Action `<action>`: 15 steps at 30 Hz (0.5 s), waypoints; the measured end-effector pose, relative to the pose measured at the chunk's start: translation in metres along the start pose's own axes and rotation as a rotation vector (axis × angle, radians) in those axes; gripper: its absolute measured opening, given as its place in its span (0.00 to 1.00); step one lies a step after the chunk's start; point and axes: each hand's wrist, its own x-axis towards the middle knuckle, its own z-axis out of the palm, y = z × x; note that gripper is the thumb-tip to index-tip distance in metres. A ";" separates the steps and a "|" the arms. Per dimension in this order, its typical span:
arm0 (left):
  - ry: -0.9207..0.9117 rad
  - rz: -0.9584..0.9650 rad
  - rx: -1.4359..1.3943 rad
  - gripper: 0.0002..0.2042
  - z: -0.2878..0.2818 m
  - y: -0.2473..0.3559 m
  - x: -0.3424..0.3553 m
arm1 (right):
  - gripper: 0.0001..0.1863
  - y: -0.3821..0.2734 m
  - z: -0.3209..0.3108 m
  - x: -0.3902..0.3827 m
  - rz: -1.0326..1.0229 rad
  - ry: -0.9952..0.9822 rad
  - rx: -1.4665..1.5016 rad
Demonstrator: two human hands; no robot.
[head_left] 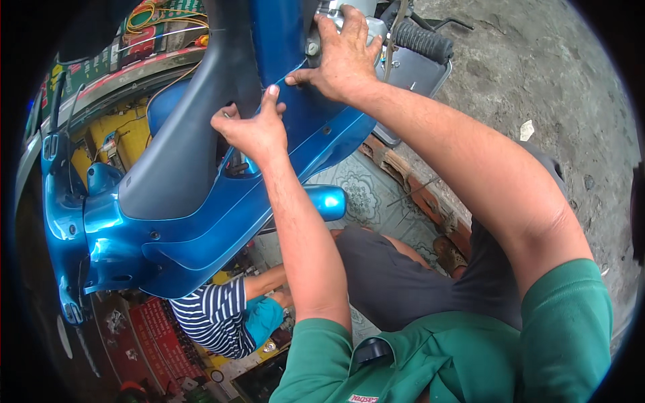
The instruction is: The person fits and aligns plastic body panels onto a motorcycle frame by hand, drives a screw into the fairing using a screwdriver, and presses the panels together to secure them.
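My left hand (259,127) is closed at an opening in the blue scooter body (215,235), beside the dark grey inner panel (175,161), thumb raised toward a seam. Whatever its curled fingers hold is too small to make out. Above and to the right, my right hand (342,67) is spread, thumb on the seam of the blue upright panel (275,40) and fingertips over a silver metal part (329,13) with a bolt. Dark parts show inside the opening below my left hand.
A person (208,316) in a striped shirt works low beyond the scooter. A black rubber footpeg (420,47) and grey tray (430,84) are at upper right. Yellow shelving (107,127) with tools lies left. A brick edge (396,168) separates patterned tiles (359,195) from rough concrete (571,87).
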 end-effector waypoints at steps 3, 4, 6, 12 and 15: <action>-0.023 0.003 -0.149 0.32 0.007 0.000 0.006 | 0.53 0.002 -0.005 0.003 0.039 -0.068 -0.008; -0.007 0.002 -0.150 0.32 0.005 -0.002 0.006 | 0.53 0.002 -0.011 0.007 0.054 -0.088 -0.010; -0.040 0.022 -0.119 0.32 -0.003 -0.004 0.003 | 0.52 0.004 -0.032 0.004 -0.010 -0.088 0.109; -0.019 0.073 -0.052 0.32 -0.004 -0.001 -0.008 | 0.30 0.020 -0.049 -0.007 -0.312 -0.046 0.045; -0.062 0.113 -0.023 0.34 -0.014 -0.006 -0.005 | 0.15 0.032 -0.067 -0.052 -0.851 -0.305 0.141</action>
